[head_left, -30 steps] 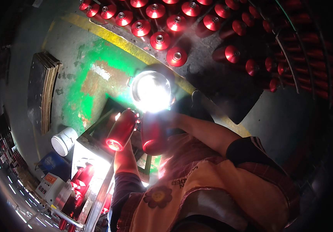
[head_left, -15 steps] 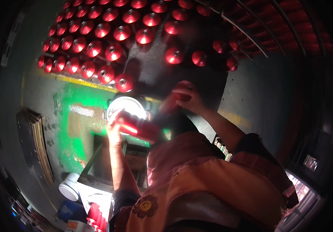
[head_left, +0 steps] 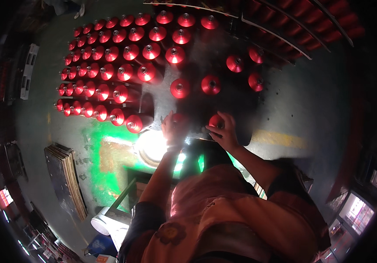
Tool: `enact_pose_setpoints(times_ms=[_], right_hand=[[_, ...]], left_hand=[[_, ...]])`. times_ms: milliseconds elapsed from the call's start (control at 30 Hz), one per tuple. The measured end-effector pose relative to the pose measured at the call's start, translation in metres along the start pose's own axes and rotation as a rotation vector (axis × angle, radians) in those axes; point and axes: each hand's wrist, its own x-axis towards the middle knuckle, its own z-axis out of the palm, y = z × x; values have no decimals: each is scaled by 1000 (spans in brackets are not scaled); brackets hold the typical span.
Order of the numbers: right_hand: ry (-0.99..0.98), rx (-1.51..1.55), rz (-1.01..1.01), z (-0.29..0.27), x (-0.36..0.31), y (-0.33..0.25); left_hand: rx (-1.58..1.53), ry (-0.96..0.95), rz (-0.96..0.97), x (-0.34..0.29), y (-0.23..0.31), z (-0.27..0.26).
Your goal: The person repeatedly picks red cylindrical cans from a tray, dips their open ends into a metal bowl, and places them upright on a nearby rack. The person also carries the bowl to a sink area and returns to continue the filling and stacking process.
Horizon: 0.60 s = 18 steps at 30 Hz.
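In front of me my right hand (head_left: 227,133) grips the top of a red metal cylinder (head_left: 215,121), which stands upright with its domed end up. My left hand (head_left: 171,128) is closed around another red cylinder (head_left: 179,119), dim and partly hidden by the fingers. Both are at the near edge of a dark board (head_left: 197,105). Just beyond them stand single red cylinders (head_left: 211,84) with metal necks. To their left, several rows of the same cylinders (head_left: 130,52) are set close together.
A glaring round lamp (head_left: 152,148) sits left of my left forearm. Stacked flat boards (head_left: 65,179) lie on the green-stained floor (head_left: 93,160). At the far right a rack (head_left: 276,30) holds more red cylinders. A white round-ended object (head_left: 101,223) is at the lower left.
Both hands have moved away from me with their cylinders, past the lamp to the dark board. The cylinders were tilted and are now upright. The view has shifted too.
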Motion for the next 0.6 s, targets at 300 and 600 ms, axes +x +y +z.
enact_pose_setpoints(times_ms=[300,600], right_hand=[[-15,228,-42,23,38,23],[-142,433,703,18,134,59]], left_hand=[[-205,138,213,27,14,21],[-441,-146,-110,112,5,9]])
